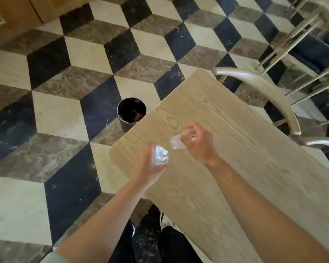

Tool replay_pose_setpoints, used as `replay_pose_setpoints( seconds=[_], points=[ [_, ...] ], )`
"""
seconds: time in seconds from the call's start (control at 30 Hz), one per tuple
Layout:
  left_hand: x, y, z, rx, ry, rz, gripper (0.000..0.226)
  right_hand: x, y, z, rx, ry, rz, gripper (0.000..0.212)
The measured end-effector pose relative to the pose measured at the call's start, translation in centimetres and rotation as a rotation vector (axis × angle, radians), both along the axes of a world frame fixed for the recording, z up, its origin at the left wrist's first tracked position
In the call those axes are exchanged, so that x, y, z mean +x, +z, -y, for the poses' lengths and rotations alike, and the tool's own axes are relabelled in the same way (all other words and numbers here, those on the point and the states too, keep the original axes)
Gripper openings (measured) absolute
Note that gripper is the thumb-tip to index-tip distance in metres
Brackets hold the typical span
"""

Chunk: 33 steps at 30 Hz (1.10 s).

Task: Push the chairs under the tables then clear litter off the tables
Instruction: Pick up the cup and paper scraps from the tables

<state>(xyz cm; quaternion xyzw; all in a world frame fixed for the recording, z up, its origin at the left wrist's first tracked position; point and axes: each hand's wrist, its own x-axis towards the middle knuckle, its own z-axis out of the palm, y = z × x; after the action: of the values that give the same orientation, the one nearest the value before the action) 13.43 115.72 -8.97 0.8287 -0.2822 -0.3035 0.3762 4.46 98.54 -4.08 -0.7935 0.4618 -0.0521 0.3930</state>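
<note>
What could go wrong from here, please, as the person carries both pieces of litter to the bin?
The bin has a narrow mouth and stands on the floor past the table corner, so a tossed piece could miss. The clear plastic cup sits loosely in the right hand and could slip. The crumpled wrapper in the left hand looks light and could drift.

The whole view is blurred by motion. The table (226, 158) runs off the right and bottom edges, and its legs are hidden. The left hand (146, 166) covers most of a crumpled clear wrapper (160, 155); what it is cannot be told. The right hand (198, 141) hides part of a clear cup (179, 142), smeared by blur. The chair (270, 95) is cut off at the right, its seat hidden under the table. The bin (131, 111) holds something red, too dark to identify.
</note>
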Motion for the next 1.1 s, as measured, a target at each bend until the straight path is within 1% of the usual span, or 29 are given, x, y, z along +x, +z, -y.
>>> replay_pose_setpoints(
  seconds=[0.03,0.07,0.1,0.17,0.23,0.3,0.37,0.4,0.47,0.5,0.53,0.57,0.6,0.63,0.67,0.7,0.73,0.8,0.83,0.87,0.9,1.0,1.03,1.07,1.1],
  points=[
    [1.8,-0.1,-1.0,0.017,0.017,0.005,0.034,1.9,1.0,-1.7,0.104,-0.051,0.118,0.039],
    [3.4,0.1,-1.9,0.023,0.025,0.028,0.036,3.6,1.7,-3.2,0.204,-0.046,0.190,0.035],
    [5.0,0.1,-2.8,0.013,0.027,0.061,0.037,5.4,2.4,-4.9,0.250,0.024,0.193,0.033],
    [9.3,0.7,-5.4,0.005,0.003,0.094,0.044,10.0,2.4,-9.3,0.250,0.213,0.092,0.034],
    [11.9,1.1,-7.0,0.016,-0.084,0.134,0.050,13.0,1.8,-12.3,0.250,0.315,0.036,0.037],
    [15.0,1.6,-9.1,0.014,-0.097,0.162,0.047,16.5,1.0,-15.1,0.268,0.349,0.035,0.040],
    [17.2,1.8,-10.4,-0.001,-0.064,0.171,0.040,19.2,0.6,-17.1,0.326,0.355,0.052,0.045],
    [18.2,1.7,-10.9,-0.001,-0.062,0.199,0.035,20.4,0.4,-18.1,0.360,0.355,0.061,0.045],
    [20.3,1.2,-11.9,0.034,-0.091,0.256,0.034,22.8,-0.3,-19.6,0.429,0.324,0.091,0.034],
    [21.0,1.0,-12.1,0.065,-0.117,0.276,0.041,23.6,-0.7,-19.9,0.454,0.302,0.096,0.028],
    [21.8,0.5,-12.3,0.112,-0.154,0.265,0.053,24.2,-1.1,-19.8,0.480,0.279,0.092,0.025],
    [22.7,0.1,-12.5,0.146,-0.186,0.226,0.069,24.7,-1.8,-19.3,0.505,0.254,0.077,0.025],
    [23.6,-0.2,-12.7,0.163,-0.177,0.101,0.089,25.0,-2.5,-18.7,0.521,0.225,0.055,0.029],
    [24.5,-0.4,-12.8,0.175,-0.133,-0.069,0.109,25.3,-3.2,-17.9,0.534,0.180,0.033,0.036],
    [25.6,-0.5,-12.9,0.210,-0.072,-0.205,0.123,25.8,-4.1,-17.0,0.555,0.107,0.023,0.044],
    [27.1,-1.7,-12.9,0.243,-0.016,-0.271,0.130,26.7,-5.4,-15.8,0.594,-0.011,0.031,0.051],
    [28.5,-3.0,-13.2,0.283,0.039,-0.288,0.132,27.5,-6.2,-14.8,0.636,-0.151,0.041,0.055],
    [31.3,-6.0,-13.6,0.339,0.100,-0.317,0.125,29.1,-8.4,-11.8,0.696,-0.427,0.105,0.059],
    [32.4,-7.5,-13.6,0.371,0.115,-0.333,0.119,30.0,-9.5,-10.2,0.709,-0.516,0.139,0.060],
    [34.3,-7.5,-12.7,0.402,0.094,-0.354,0.111,31.1,-11.0,-8.7,0.727,-0.602,0.161,0.061],
    [35.3,-6.4,-11.7,0.422,0.070,-0.359,0.100,31.8,-11.6,-7.5,0.733,-0.657,0.168,0.063],
    [39.5,-7.4,-7.3,0.435,0.002,-0.360,0.046,34.3,-15.6,-4.1,0.740,-0.783,0.119,0.060],
    [41.3,-7.7,-5.4,0.417,-0.048,-0.323,0.037,35.2,-17.0,-3.1,0.711,-0.803,0.105,0.059],
    [43.5,-8.3,-3.5,0.412,-0.092,-0.292,0.036,36.3,-18.7,-2.0,0.702,-0.828,0.102,0.059],
    [46.0,-10.3,-1.6,0.426,-0.115,-0.268,0.041,37.8,-21.3,-0.7,0.705,-0.865,0.089,0.060]
  ],
)
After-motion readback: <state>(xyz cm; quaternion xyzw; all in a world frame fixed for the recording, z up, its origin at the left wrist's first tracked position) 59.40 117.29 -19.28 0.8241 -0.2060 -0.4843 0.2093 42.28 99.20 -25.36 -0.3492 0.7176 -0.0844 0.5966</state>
